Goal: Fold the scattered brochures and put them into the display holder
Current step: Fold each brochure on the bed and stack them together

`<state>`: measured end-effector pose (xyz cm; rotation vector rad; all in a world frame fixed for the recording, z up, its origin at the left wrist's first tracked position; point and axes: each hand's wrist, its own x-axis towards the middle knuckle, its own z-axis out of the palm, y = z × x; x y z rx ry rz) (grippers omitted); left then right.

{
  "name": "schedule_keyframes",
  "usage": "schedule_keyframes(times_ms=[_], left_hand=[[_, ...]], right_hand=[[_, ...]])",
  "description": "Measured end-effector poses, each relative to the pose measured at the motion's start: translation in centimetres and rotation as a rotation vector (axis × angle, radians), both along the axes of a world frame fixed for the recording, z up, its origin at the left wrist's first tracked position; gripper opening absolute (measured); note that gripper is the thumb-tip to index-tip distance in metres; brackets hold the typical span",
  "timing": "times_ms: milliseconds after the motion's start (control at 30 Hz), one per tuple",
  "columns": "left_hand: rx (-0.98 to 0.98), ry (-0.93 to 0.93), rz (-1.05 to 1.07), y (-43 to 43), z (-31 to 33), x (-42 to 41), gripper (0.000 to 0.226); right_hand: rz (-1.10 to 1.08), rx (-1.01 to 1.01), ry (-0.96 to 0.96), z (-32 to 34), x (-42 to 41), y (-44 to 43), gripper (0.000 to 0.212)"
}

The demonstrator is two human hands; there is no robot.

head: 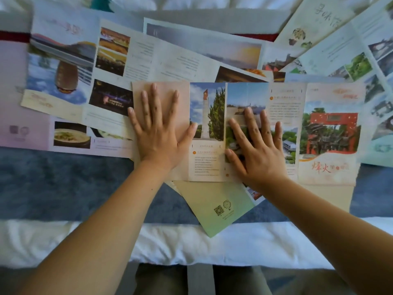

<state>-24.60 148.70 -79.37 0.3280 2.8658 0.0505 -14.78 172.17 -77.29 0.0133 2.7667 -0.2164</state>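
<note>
A long unfolded brochure with a red gate picture at its right end lies across the middle of the bed. My left hand lies flat, fingers spread, on its plain tan left panel. My right hand presses flat on a photo panel near its middle. Several other unfolded brochures lie scattered around: a large one with food photos at the left, a green one with a QR code under the front edge, and pale ones at the upper right. No display holder is in view.
The brochures rest on a bed with a blue runner and a white sheet at the near edge. A dark red band crosses the back left. My knees show below the bed edge.
</note>
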Motion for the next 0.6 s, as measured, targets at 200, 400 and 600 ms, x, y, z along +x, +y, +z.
schedule_keyframes(times_ms=[200, 400, 600], left_hand=[[-0.032, -0.006, 0.040, -9.6, 0.2, 0.0, 0.084], [-0.040, 0.005, 0.129, -18.2, 0.3, -1.1, 0.083], [0.124, 0.026, 0.206, -19.6, 0.4, -1.2, 0.102]], right_hand=[[0.185, -0.048, -0.039, 0.0, -0.9, -6.3, 0.070], [0.239, -0.070, -0.009, -0.3, -3.6, -11.2, 0.076], [0.228, -0.025, 0.027, -0.9, -5.6, -13.5, 0.079]])
